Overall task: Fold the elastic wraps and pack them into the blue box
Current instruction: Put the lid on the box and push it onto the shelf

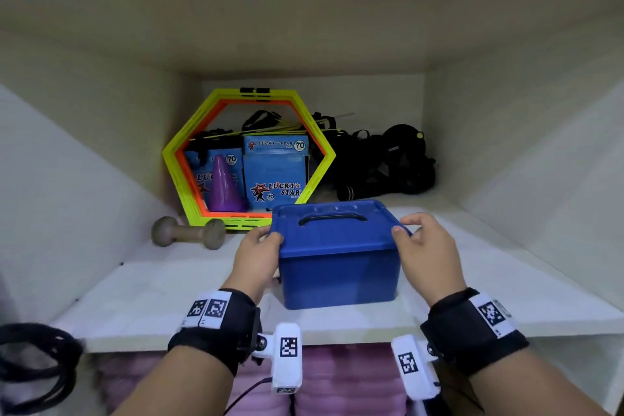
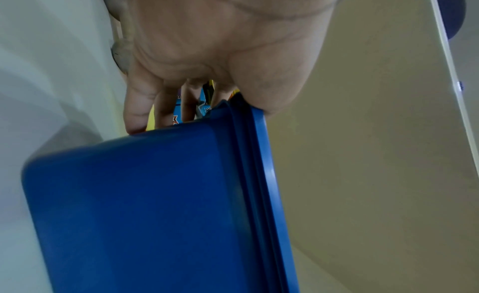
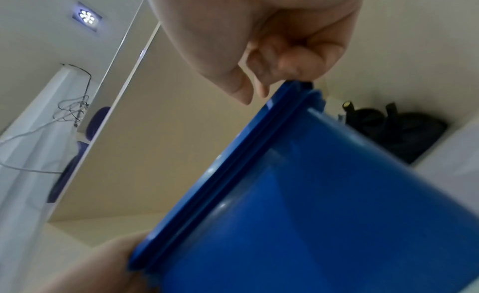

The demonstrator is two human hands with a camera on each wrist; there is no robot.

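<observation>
Both wrists wear black straps with white coded tags, nearest the head camera. Beyond them the left hand (image 1: 257, 257) grips the left rim of the blue plastic box (image 1: 339, 275), thumb over the lid edge and fingers curled down the side wall. The right hand (image 1: 428, 255) pinches the right lid edge with bent fingertips and thumb. This lidded box, with a recessed carry handle on top, stands near the front edge of the white shelf board (image 1: 141, 300), with bare board on either side of it. Just behind it leans a yellow and orange hexagonal ring (image 1: 175, 159), framing blue printed cartons (image 1: 275, 179) and a purple cone (image 1: 224, 186). A grey dumbbell (image 1: 189, 232) lies to the left, apart from the box. Black strapped gear (image 1: 385, 165) is piled in the back right corner. Pink fabric (image 1: 347, 378) shows under the shelf.
</observation>
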